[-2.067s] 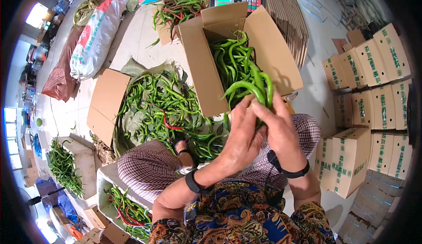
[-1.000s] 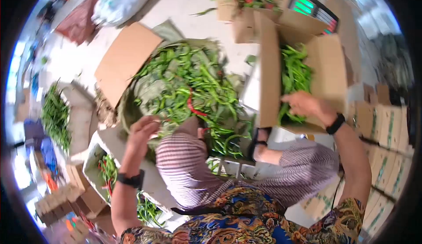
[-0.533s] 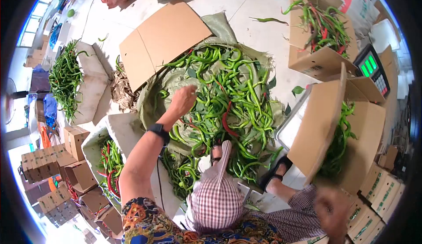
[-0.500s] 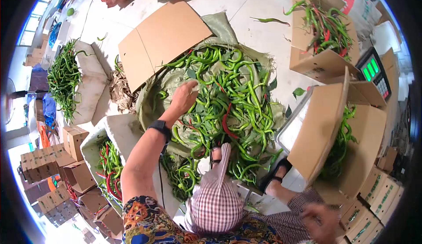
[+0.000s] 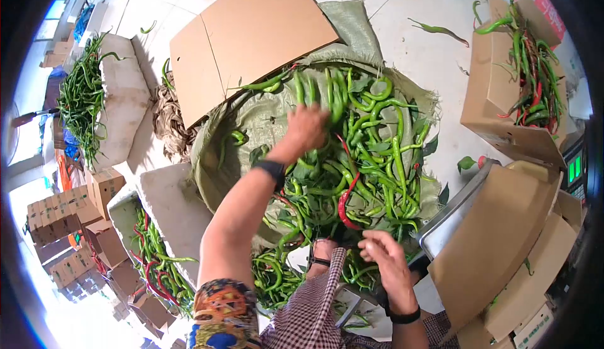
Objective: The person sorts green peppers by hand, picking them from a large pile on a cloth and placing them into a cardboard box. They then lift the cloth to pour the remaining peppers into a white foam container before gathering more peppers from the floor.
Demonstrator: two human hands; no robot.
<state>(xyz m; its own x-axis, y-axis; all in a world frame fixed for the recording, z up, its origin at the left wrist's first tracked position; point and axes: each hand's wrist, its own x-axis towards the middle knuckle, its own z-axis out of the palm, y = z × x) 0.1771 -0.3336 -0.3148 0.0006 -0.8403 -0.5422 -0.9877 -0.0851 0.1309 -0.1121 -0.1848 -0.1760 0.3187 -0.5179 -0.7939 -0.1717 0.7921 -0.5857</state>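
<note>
My left hand (image 5: 307, 125), slightly blurred, is closed over green chili peppers (image 5: 335, 94) at the upper part of the heap; several point away from me beyond its fingers. The heap (image 5: 396, 160) of long green peppers with leaves lies on a greenish woven sack (image 5: 264, 106). A curved red chili pepper (image 5: 343, 207) lies on the heap's near side. Close to it, my right hand (image 5: 387, 264) hovers with loosely bent fingers, and I see nothing in it. Its palm side is partly hidden.
A cardboard flap (image 5: 251, 31) covers the sack's far left. Foam boxes of peppers (image 5: 116, 91) stand left. On the right are a carton of red and green peppers (image 5: 503, 97), an open carton (image 5: 497, 236) and a scale display (image 5: 574, 169). My foot (image 5: 322, 254) is beside the heap.
My left hand has moved right and is now over green peppers. The right hand has come up from the lower right to the heap's near edge. The view has shifted.
</note>
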